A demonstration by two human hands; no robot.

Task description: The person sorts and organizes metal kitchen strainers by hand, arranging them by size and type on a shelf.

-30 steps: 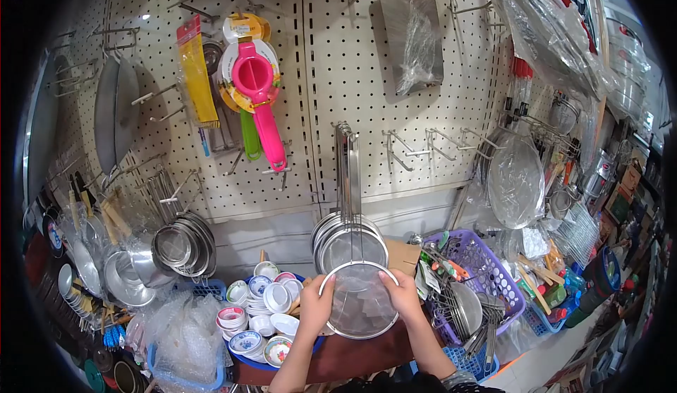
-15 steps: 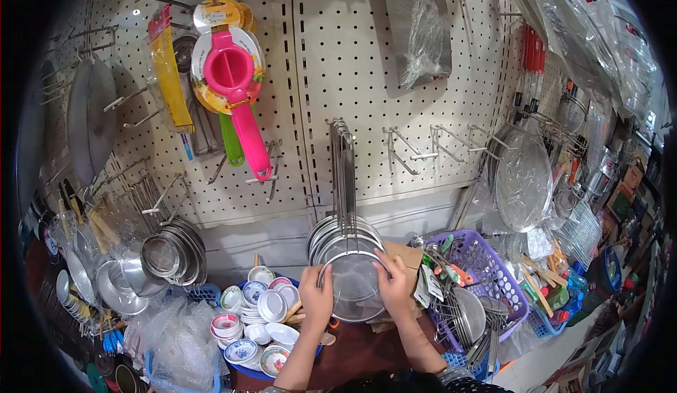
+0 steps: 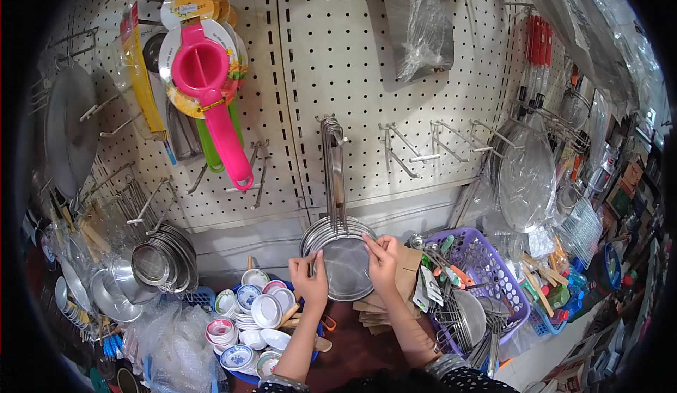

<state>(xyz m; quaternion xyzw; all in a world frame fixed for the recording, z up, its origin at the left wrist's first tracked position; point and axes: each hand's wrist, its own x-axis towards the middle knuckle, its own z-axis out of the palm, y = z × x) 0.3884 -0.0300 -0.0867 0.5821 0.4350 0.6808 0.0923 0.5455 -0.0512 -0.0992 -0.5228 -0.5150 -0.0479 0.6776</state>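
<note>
Several round metal mesh strainers point(image 3: 344, 272) hang one in front of another by long flat handles point(image 3: 333, 174) from a hook on the pegboard. At the left rim of the front strainer is my left hand point(image 3: 309, 281), its thumb against the edge and its other fingers curled outside. My right hand point(image 3: 383, 262) is at the upper right rim, thumb in front and fingers bent around the side. The front strainer rests close against the stack, mesh facing me. The fingertips' exact hold behind the rims is hidden.
Small patterned bowls point(image 3: 266, 311) fill a blue basin at lower left. Brown cardboard point(image 3: 405, 274) lies right of the strainers, beside a purple basket point(image 3: 509, 273) of utensils. A pink squeezer point(image 3: 204, 69) hangs upper left. More strainers point(image 3: 159, 262) hang at left.
The front strainer has moved up and back toward the stack, with both hands still at its rim. My fingers sit higher on the right side. The camera view has shifted slightly.
</note>
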